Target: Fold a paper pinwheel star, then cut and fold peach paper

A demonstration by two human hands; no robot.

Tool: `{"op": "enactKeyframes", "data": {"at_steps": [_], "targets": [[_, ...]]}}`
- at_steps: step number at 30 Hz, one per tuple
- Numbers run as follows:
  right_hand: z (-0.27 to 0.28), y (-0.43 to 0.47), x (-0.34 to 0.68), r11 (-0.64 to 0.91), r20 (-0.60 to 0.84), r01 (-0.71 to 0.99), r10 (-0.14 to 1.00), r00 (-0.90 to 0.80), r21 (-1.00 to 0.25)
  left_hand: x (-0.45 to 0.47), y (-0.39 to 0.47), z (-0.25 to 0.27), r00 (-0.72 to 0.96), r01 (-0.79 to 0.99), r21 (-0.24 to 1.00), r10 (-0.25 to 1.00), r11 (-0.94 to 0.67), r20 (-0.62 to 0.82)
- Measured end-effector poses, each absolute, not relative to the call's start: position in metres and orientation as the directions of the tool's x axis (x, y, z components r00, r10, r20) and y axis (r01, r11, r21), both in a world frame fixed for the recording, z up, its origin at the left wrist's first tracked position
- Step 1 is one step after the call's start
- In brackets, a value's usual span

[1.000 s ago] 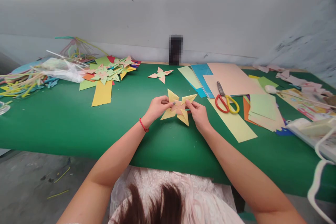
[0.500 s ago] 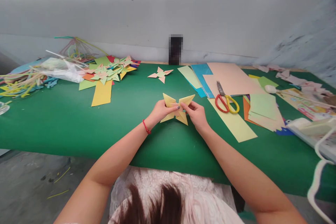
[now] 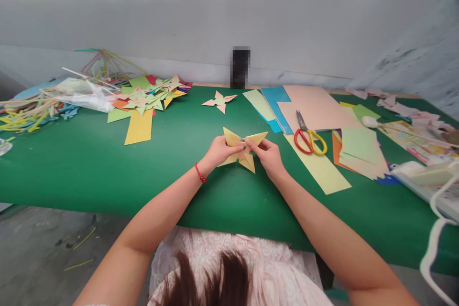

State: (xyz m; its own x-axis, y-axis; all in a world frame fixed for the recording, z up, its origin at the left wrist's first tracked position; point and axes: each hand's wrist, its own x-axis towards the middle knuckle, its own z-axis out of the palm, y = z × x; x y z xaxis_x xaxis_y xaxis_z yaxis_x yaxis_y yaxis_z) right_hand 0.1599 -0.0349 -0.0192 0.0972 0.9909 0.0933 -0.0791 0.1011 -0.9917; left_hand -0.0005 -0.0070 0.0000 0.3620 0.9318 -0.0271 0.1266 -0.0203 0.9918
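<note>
Between my two hands is a folded paper star (image 3: 247, 162), pale yellow with a pinkish middle and pointed corners. My left hand (image 3: 219, 151) grips its left side, thumb laid across the middle. On the right side, my right hand (image 3: 268, 154) pinches it near the upper right point, thumb close to the left thumb. Part of the star's centre is hidden under the fingers. Beyond it on the table lies a smaller pink and green paper star (image 3: 219, 101). Scissors (image 3: 309, 138) with one red and one yellow handle rest to the right of my hands.
The green table (image 3: 172, 172) carries a pile of folded stars (image 3: 143, 99), a yellow paper strip (image 3: 139, 126) and a tangle of coloured strips (image 3: 32, 110) at left. Large pink sheets (image 3: 315, 105), green sheets (image 3: 360, 146) and a white cable (image 3: 432, 248) are at right.
The star has tilted slightly in my fingers, its lower points shifting a little left and its upper right point a little right. Both hands keep their hold.
</note>
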Motion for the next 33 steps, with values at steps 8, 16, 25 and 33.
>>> {"op": "enactKeyframes", "data": {"at_steps": [8,16,25,33], "targets": [[-0.016,-0.035,0.161,0.094,0.09,-0.049,0.993,0.076,-0.994,-0.002,-0.005,0.001,0.319,0.108,0.993,0.948,-0.04,0.003],[-0.011,-0.031,0.17,0.158,0.163,0.04,0.965,0.204,-0.987,-0.003,-0.001,0.003,0.373,0.081,0.977,0.915,-0.196,0.153],[-0.003,-0.037,0.178,0.452,0.592,0.41,0.731,0.338,-0.792,-0.008,-0.005,0.017,0.438,-0.029,0.998,0.899,0.049,-0.032],[-0.004,-0.043,0.173,0.603,0.693,0.544,0.719,-0.053,-0.584,0.003,-0.015,0.01,0.57,-0.29,0.932,0.821,0.216,-0.013]]}}
